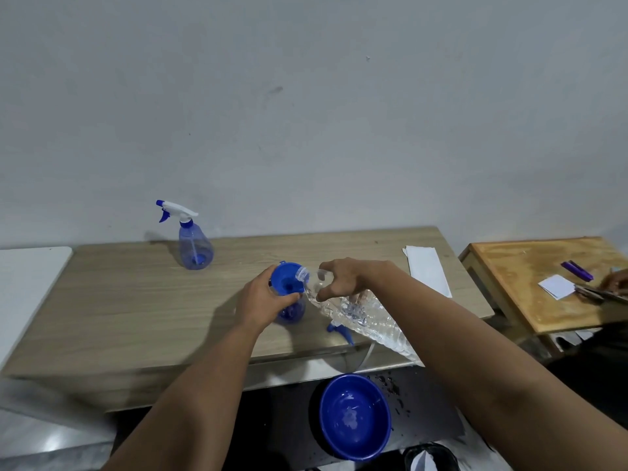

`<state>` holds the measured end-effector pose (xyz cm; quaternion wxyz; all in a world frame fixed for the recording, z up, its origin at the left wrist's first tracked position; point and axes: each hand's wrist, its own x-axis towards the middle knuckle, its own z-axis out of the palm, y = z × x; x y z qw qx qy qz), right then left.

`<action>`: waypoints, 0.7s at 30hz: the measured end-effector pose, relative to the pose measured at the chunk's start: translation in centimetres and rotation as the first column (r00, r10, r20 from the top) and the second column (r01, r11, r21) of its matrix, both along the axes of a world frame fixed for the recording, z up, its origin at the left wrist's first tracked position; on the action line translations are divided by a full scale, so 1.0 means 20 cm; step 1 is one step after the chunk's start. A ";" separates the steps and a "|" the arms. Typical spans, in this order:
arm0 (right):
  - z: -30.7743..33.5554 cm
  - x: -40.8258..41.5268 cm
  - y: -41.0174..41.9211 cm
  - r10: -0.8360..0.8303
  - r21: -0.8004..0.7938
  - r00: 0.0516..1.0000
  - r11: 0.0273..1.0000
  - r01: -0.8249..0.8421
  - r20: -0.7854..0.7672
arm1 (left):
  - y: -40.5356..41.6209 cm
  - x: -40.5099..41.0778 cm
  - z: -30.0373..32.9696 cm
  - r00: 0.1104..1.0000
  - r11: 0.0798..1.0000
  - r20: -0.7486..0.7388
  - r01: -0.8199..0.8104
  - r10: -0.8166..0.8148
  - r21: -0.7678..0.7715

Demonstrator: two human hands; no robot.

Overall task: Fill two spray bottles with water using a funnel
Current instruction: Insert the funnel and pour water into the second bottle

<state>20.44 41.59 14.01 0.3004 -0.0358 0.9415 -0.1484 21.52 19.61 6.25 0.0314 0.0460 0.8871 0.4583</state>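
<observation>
A blue funnel (287, 279) sits in the neck of an open blue spray bottle (291, 311) in the middle of the wooden table (136, 300). My left hand (261, 297) grips the bottle just under the funnel. My right hand (343, 278) holds a clear plastic water bottle (360, 314), tilted with its mouth over the funnel's rim. A blue spray head (339, 331) lies on the table behind the water bottle, partly hidden. A second spray bottle (194, 248), with its white-and-blue trigger on, stands at the back left.
A blue bowl (353, 416) sits on the dark floor below the table's front edge, with water drops beside it. A white folded paper (428, 270) lies at the table's right. A second wooden table (543, 280) with papers and another person's hand (616, 282) stands to the right.
</observation>
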 end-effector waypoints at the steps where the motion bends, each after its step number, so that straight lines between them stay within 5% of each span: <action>1: 0.00 0.00 0.00 0.002 0.005 1.000 1.000 -0.002 -0.002 | 0.00 0.00 0.00 1.000 1.000 0.000 0.002 -0.002 0.001; 13: 0.02 0.05 0.01 -0.040 -0.080 0.999 0.996 0.040 -0.003 | -0.01 0.02 0.03 1.000 1.000 0.004 0.028 -0.028 0.009; 21: -0.04 0.13 0.14 -0.313 -0.535 0.940 0.822 0.196 -0.137 | -0.04 0.04 0.05 0.998 0.999 0.067 0.006 -0.009 0.040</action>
